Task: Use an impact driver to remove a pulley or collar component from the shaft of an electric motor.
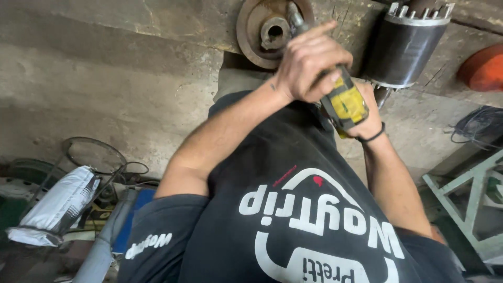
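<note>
Left hand point(309, 63) is wrapped around one yellow power tool point(343, 99), its tip at one rusty pulley point(264, 31) at twelve o'clock; right hand point(369, 112) is closed on its rear. One dark rotor point(401, 44) is seen at one o'clock on the concrete surface point(105, 78).

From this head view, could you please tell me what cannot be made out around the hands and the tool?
- Yellow power tool: its tip is hidden behind the left hand.
- Right hand: mostly covered by the tool.
- Rusty pulley: cut off by the top edge.
- Dark finned cylinder: top cut off.
</note>
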